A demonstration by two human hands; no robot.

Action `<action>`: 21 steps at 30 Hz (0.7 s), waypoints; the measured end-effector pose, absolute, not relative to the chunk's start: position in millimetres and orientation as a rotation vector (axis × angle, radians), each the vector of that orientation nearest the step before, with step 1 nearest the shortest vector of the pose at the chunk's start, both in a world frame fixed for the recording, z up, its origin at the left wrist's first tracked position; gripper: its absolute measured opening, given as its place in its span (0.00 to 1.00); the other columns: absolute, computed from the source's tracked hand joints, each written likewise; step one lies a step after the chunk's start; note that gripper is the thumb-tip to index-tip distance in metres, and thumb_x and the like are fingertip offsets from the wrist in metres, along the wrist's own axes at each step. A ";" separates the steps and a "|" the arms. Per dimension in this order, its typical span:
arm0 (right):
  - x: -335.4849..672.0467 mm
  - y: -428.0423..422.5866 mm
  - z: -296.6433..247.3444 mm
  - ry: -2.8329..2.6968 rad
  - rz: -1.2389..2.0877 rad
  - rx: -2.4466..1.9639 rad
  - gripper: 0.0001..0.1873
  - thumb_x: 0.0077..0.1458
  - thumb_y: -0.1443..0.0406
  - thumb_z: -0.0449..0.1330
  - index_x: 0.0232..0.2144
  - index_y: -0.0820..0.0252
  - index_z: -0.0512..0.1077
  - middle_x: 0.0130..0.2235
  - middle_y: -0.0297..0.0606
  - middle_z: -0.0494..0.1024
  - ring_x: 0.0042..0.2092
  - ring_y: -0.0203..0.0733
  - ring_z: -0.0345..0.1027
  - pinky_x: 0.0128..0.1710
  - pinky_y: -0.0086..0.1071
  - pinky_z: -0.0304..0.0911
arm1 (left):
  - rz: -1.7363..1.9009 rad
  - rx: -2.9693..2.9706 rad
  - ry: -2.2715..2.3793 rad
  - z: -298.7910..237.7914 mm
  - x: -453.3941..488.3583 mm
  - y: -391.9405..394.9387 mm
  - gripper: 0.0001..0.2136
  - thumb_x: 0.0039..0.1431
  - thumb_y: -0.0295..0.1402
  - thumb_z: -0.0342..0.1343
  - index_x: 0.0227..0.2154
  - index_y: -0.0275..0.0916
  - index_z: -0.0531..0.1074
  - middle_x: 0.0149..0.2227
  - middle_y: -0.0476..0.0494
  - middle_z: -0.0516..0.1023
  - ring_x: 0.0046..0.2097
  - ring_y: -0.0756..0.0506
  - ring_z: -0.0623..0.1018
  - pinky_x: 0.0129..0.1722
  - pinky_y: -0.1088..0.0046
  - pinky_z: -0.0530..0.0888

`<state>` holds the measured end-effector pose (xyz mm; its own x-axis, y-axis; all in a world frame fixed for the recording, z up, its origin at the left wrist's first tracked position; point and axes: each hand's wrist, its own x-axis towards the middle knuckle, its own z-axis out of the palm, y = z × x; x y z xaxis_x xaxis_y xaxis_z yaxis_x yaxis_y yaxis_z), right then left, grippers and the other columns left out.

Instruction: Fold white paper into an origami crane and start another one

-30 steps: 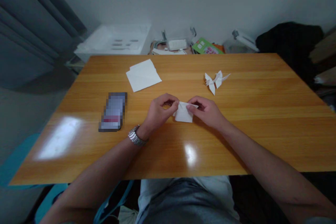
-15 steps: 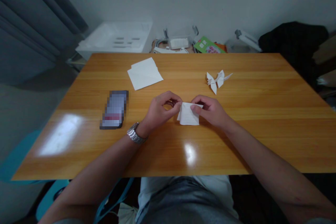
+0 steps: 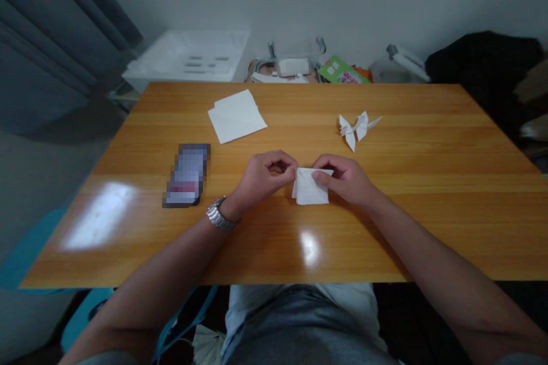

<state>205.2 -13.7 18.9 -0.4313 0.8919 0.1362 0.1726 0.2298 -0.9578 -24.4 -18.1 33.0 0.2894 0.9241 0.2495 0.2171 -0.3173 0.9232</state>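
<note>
Between my hands is a small folded sheet of white paper [image 3: 311, 189], roughly square, with layers showing at its left edge. My left hand [image 3: 274, 172] pinches its upper left corner between thumb and index finger. On the paper's upper right, my right hand [image 3: 342, 175] is closed, with the thumb lying across the front and the other fingers partly hidden behind. A folded white paper figure [image 3: 359, 126] with pointed wings lies beyond my right hand. Flat white sheets of paper [image 3: 237, 117] rest farther back to the left.
A phone [image 3: 187, 175], its screen blurred, lies on the wooden table [image 3: 428, 182] left of my left hand. Past the far edge stand a white foam box [image 3: 192, 57], a green packet [image 3: 340, 70] and a dark bag [image 3: 479, 63]. A blue chair [image 3: 34, 251] is at the left.
The folded paper has shifted very slightly to the right, with both hands still on it. The view has tilted a little; the other things on the table stay put.
</note>
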 end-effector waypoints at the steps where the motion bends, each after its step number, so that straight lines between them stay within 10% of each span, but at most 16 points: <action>1: 205.2 -13.7 18.5 -1.771 1.252 -0.979 0.16 0.59 0.51 0.66 0.33 0.58 0.76 0.31 0.35 0.77 0.31 0.38 0.66 0.30 0.30 0.60 | 1.073 1.675 1.022 32.2 -23.8 -18.0 0.05 0.58 0.31 0.61 0.29 0.35 0.78 0.30 0.46 0.81 0.31 0.52 0.77 0.33 0.78 0.73; 15: 204.2 -14.2 19.5 -1.726 1.230 -0.952 0.16 0.59 0.50 0.66 0.33 0.57 0.75 0.32 0.35 0.76 0.33 0.38 0.66 0.32 0.31 0.62 | 1.111 1.296 0.910 24.1 -18.8 -16.5 0.08 0.59 0.35 0.63 0.28 0.36 0.77 0.27 0.49 0.77 0.29 0.52 0.74 0.33 0.77 0.74; 21: 197.9 -15.8 21.3 -1.536 1.534 -0.965 0.21 0.56 0.47 0.68 0.32 0.58 0.74 0.31 0.33 0.73 0.32 0.37 0.65 0.34 0.31 0.63 | 1.171 1.438 0.885 22.3 -19.9 -13.1 0.11 0.62 0.40 0.64 0.42 0.39 0.80 0.41 0.42 0.82 0.41 0.48 0.80 0.44 0.72 0.78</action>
<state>197.9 -15.8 21.3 -0.4369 0.8995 -0.0033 0.0044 -0.0015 -1.0000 -19.9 -13.1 22.3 0.2526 0.9461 0.2029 -0.0627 -0.1933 0.9791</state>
